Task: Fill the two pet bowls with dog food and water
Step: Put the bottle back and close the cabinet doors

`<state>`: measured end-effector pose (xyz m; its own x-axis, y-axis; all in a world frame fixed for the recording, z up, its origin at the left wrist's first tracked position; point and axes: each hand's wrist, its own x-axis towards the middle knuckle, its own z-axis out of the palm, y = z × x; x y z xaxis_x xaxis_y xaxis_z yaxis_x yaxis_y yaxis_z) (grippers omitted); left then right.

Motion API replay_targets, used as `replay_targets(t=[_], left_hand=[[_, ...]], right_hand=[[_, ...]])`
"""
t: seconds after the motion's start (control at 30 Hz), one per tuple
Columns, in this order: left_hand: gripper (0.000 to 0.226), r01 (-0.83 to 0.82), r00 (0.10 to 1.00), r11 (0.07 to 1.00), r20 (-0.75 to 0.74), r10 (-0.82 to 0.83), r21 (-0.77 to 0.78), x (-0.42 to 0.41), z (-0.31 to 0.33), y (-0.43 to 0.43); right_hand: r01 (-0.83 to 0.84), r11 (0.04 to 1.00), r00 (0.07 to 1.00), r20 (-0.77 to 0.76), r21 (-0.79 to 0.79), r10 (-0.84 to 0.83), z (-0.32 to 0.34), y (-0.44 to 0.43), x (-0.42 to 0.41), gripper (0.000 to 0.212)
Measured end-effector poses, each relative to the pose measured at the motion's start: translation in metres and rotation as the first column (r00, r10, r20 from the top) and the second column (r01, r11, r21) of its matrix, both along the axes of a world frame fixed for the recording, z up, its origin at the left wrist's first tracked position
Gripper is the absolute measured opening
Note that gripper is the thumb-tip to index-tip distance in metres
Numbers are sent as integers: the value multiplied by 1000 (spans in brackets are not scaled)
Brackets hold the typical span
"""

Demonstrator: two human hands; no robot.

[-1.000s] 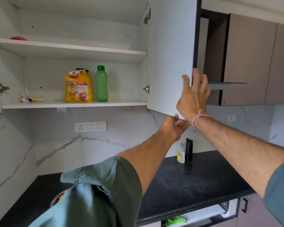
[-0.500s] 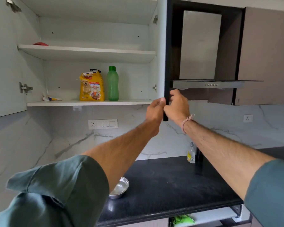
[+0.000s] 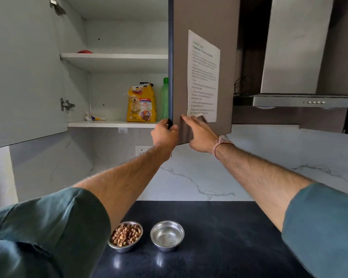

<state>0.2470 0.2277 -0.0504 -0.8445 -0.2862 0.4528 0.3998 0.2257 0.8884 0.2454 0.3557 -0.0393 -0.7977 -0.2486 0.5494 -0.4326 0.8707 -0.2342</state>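
Two bowls were noted on the counter (image 3: 219,247): kibble bowl (image 3: 125,236), shiny bowl (image 3: 167,235). Cabinet door (image 3: 181,77) edge was gripped by the left hand (image 3: 164,135); right hand (image 3: 199,135) was pressed flat against it.

the kibble bowl (image 3: 126,236) is sitting left of the other bowl (image 3: 167,235) on the counter (image 3: 239,237); the food bag (image 3: 142,104) is standing left of the bottle (image 3: 164,99) on a shelf (image 3: 109,124) above.

Polished, reflective metal is shown by the left bowl (image 3: 120,248) and the right bowl (image 3: 166,248) at lower centre. The counter (image 3: 229,237) is seen as glossy black stone. A matt brown door (image 3: 180,57) bears plain white paper (image 3: 203,77). The green bottle (image 3: 165,97) appears to be translucent plastic.
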Motion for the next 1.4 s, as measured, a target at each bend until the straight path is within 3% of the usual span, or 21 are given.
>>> replay_targets(t=[0.1,0.33,0.5,0.67,0.87,1.4], left_hand=[[45,-33,999,999,18,32,17,-31,1,-24],[39,-88,996,996,33,88,-20,-118,3,-69],[34,-111,993,979,16,115,-170,-178,2,-96],[35,-264,958,848,-22,286,-459,-238,2,-115],[37,-336,924,698,-76,376,-632,-288,2,-122],[35,-341,929,724,-98,356,-599,-336,2,-123]], right_hand=[[49,998,999,16,43,-50,0,-17,-45,96],[182,951,982,-89,249,-165,-6,-46,-126,103],[253,919,966,-129,302,-223,-16,-67,-173,102],[365,871,927,-221,330,-305,-21,-89,-215,95],[428,842,898,-260,330,-355,-21,-102,-249,92],[442,834,895,-216,329,-390,-19,-110,-279,93]])
